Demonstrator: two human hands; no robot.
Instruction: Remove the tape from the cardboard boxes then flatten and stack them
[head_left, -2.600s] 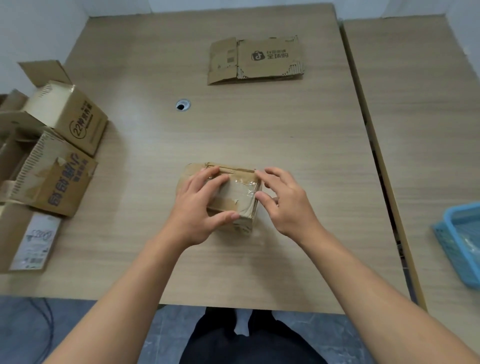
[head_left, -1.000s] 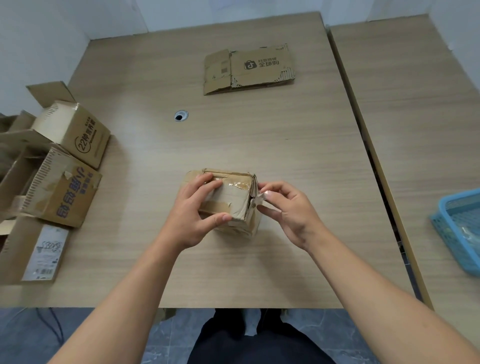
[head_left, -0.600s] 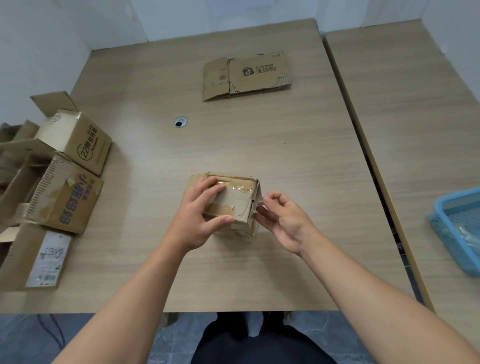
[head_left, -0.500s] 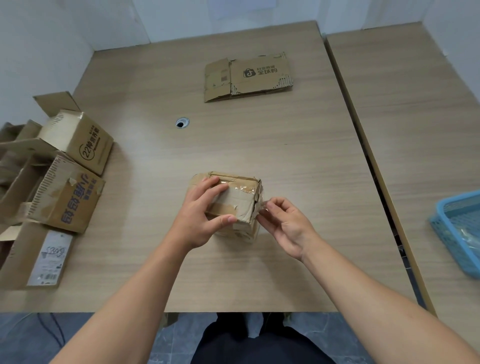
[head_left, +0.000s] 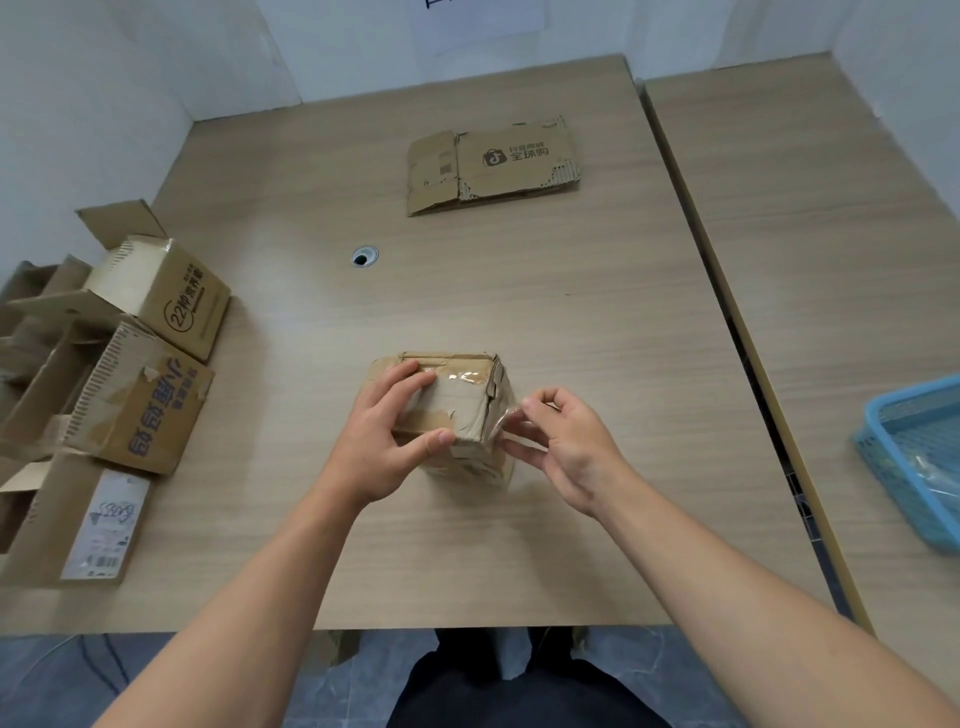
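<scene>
A small taped cardboard box stands on the wooden table in front of me. My left hand grips it from the left, fingers over its top and thumb on the near face. My right hand pinches a strip of clear tape that is lifted off the box's right edge. A flattened box lies at the far side of the table.
Several opened cardboard boxes are piled at the table's left edge. A blue plastic basket sits on the adjoining table at the right. A cable hole is in the tabletop beyond the box.
My right hand has moved from the box's top to its right edge, taken hold of the tape end and pulled it a little to the right. My left hand has stayed on the box.
</scene>
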